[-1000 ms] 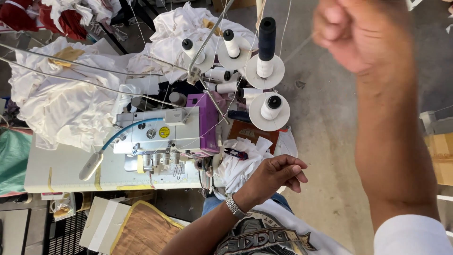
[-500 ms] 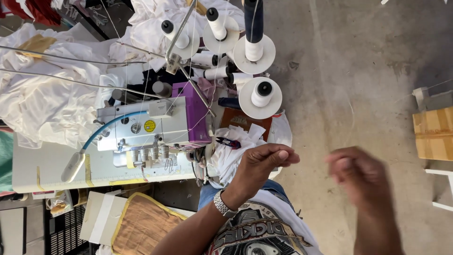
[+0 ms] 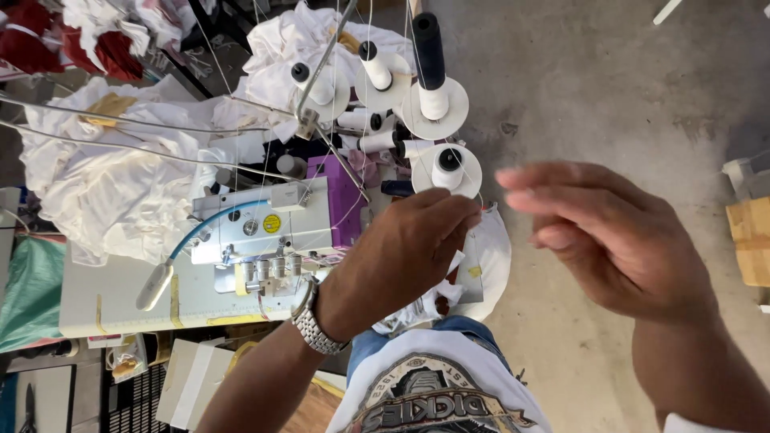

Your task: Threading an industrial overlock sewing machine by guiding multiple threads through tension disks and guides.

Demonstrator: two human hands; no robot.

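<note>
My left hand (image 3: 401,256), with a metal wristwatch (image 3: 313,321), is raised over a white overlock sewing machine (image 3: 257,224). Its fingertips are pinched on a thin white thread just below the nearest white thread cone (image 3: 447,168). My right hand (image 3: 609,240) hovers to the right, blurred, with fingers stretched out toward the left hand and nothing in it. Several more cones (image 3: 377,68) stand on a rack behind the machine, one with a tall black spool (image 3: 429,56). A piece of white cloth (image 3: 489,256) lies beneath my left hand.
Heaps of white fabric (image 3: 120,184) lie left of the machine on the pale table (image 3: 104,297), red cloth (image 3: 48,40) at the far left corner. Cardboard boxes (image 3: 192,385) sit below the table. Grey concrete floor (image 3: 609,80) spreads right, with a wooden piece (image 3: 750,240) at its edge.
My right hand dropped from high up to level with the left hand and opened. My left hand rose from the cloth toward the nearest cone.
</note>
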